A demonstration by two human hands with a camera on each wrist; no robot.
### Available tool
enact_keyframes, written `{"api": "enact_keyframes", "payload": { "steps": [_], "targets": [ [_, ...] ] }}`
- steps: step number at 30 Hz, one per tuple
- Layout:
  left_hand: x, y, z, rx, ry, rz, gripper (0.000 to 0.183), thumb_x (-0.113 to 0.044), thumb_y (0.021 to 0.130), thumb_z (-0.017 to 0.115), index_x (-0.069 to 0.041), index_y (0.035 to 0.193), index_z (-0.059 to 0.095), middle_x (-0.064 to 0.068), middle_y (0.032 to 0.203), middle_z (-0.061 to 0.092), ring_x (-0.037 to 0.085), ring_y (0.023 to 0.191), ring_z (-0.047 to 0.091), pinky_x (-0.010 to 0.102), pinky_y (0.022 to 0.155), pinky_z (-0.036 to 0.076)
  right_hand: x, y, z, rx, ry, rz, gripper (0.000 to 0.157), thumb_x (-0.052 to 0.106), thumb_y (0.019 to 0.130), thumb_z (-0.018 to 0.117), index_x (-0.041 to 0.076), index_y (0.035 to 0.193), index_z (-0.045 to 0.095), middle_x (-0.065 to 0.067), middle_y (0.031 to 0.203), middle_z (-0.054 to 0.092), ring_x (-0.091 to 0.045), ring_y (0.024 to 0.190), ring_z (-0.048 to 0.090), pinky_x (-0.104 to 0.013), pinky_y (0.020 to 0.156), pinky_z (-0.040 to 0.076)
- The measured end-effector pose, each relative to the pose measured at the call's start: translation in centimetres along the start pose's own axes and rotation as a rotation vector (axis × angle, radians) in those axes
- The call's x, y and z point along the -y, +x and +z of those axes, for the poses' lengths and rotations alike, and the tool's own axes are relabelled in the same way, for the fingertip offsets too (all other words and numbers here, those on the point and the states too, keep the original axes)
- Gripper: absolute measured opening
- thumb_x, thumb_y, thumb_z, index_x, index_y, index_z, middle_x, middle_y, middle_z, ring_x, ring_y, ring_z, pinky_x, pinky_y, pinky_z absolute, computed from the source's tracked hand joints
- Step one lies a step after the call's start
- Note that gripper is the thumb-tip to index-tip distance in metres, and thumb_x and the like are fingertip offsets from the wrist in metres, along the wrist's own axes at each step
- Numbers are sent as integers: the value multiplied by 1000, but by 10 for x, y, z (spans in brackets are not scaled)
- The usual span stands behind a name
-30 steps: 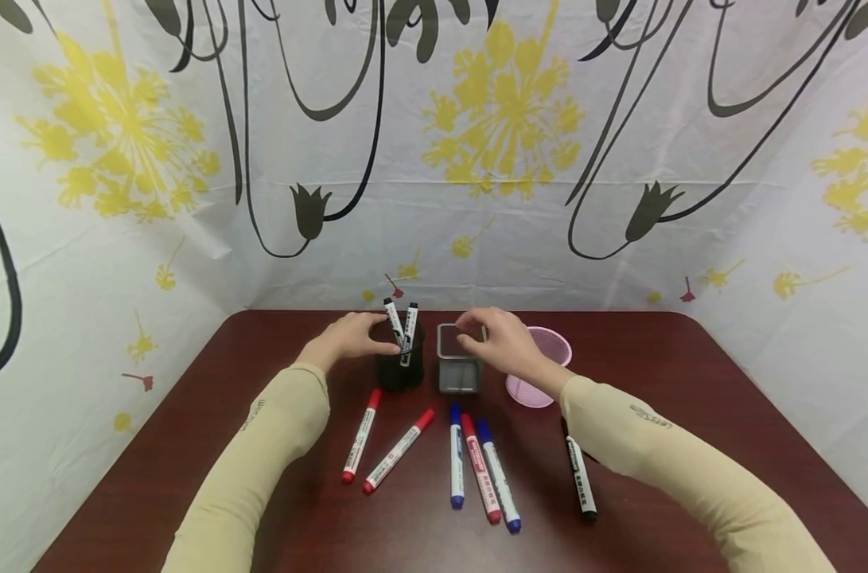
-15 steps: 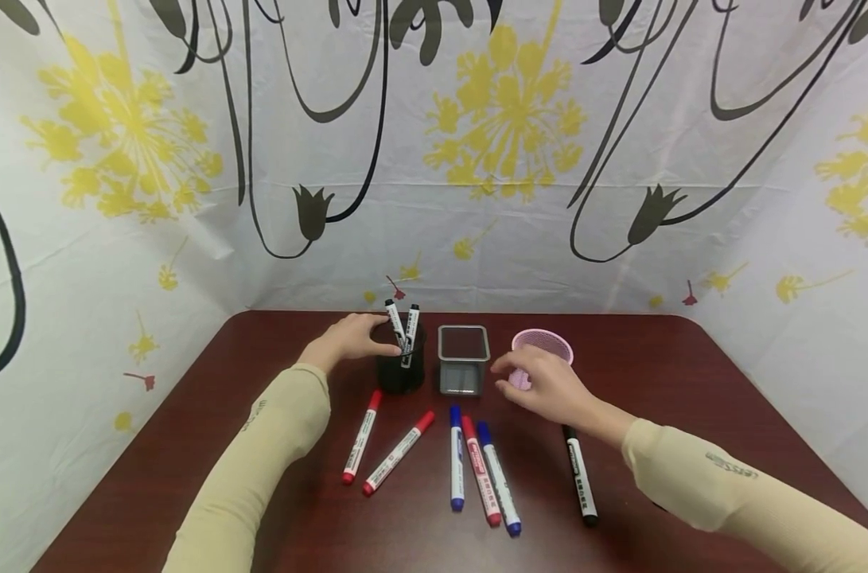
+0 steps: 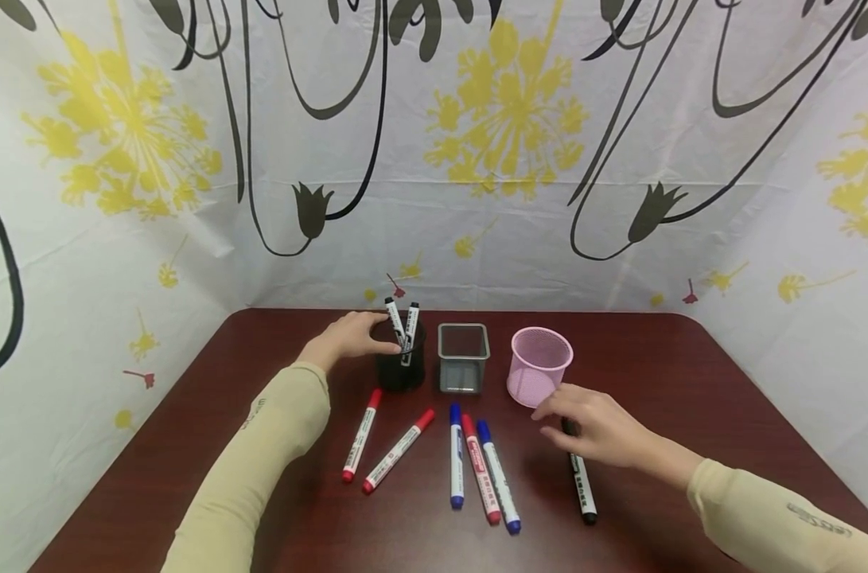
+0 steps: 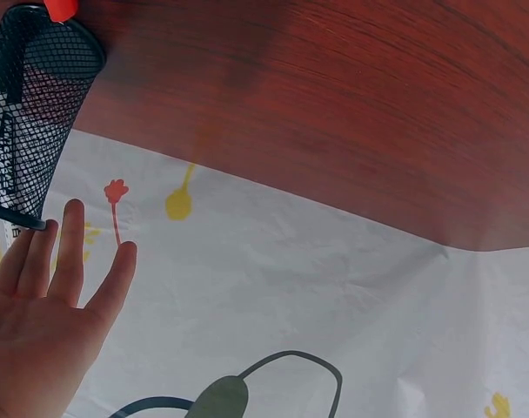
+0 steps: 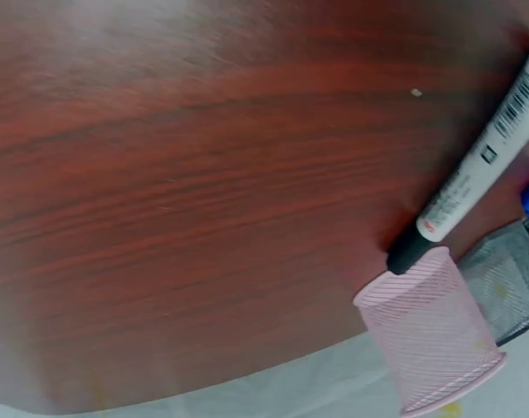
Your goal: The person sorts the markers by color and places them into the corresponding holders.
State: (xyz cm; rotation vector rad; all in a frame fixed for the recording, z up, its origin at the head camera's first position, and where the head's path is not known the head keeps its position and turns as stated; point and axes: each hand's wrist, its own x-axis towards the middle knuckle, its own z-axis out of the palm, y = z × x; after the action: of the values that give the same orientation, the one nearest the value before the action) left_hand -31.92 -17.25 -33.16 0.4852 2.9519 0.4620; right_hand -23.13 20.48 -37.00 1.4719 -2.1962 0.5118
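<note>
1. Black marker [image 3: 581,487] lay on the tabletop [image 3: 641,358] beneath my right hand [image 3: 598,426], its near end showing on my side of it.
2. I judged it light, stiff, smooth and hardly fragile, though apt to roll or slip from an off-centre pinch; the middle of the white barrel seemed the best place for thumb and fingertips.
3. That hand had its fingers loosely bent and parted from the thumb, with nothing between them; whether a fingertip brushed the marker I could not tell.
4. My left hand [image 3: 348,336], well apart from the right, had its fingers spread at the rim of the black mesh cup [image 3: 398,376], not wrapped round it. The cup looked stiff and light, easily tipped.
5. Markers, eight: the black one under my right hand; three red markers [image 3: 398,452] and two blue markers [image 3: 457,469] lying between my arms; two black-ended markers [image 3: 410,326] leaning in the cup by my left hand.
6. Holders, three: that cup, a grey square container [image 3: 461,378] between my hands, and a pink mesh cup [image 3: 534,382] just beyond my right fingertips.
</note>
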Motion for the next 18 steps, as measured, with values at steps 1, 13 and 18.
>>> {"api": "enact_keyframes", "payload": {
  "steps": [1,13,18],
  "targets": [
    [0,0,0,-1,1,0,77,-51,76,60,-6,134,38,12,133,39,29,120,34,47,93,30,0,-2,-1,7,-6,-32,13,20,77,63,19,90,62,14,89,54,-1,80,50,-19,64,42],
    [1,1,3,-10,-2,1,77,-52,76,60,-6,134,38,11,132,40,29,120,35,46,94,30,4,-34,-4,80,-120,-290,20,14,85,41,15,85,61,11,84,54,-6,70,45,-20,56,39],
    [2,2,2,-10,-4,-2,78,-53,75,60,-7,134,38,11,132,40,28,120,35,46,94,30,4,-47,-2,126,-163,-302,29,15,87,32,15,83,61,11,78,51,-7,66,40,-21,54,37]
  ]
}}
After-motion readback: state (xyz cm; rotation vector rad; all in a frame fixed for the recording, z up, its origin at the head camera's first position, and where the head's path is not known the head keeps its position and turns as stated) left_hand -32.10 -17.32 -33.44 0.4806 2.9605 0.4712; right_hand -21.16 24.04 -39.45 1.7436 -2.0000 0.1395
